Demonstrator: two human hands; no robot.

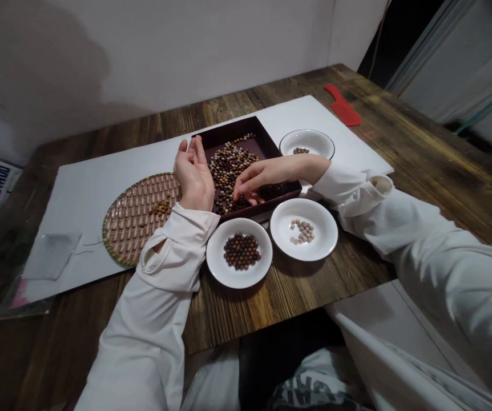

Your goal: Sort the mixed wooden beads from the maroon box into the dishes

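My left hand lies palm up against the rim of a dark maroon square tray, its fingers loosely curled. Mixed brown and cream beads fill the tray. My right hand reaches in from the right, fingertips among the beads; whether they pinch any is too small to tell. Nearby, a white plate carries dark brown beads, and another white plate carries pale beads. A third white plate behind the tray has a few beads. A round woven mat left of my left hand holds a small bead cluster.
A white sheet covers part of the wooden table. A red knife-shaped piece lies at the back right. A clear plastic bag sits at the left table edge, and a wall rises behind.
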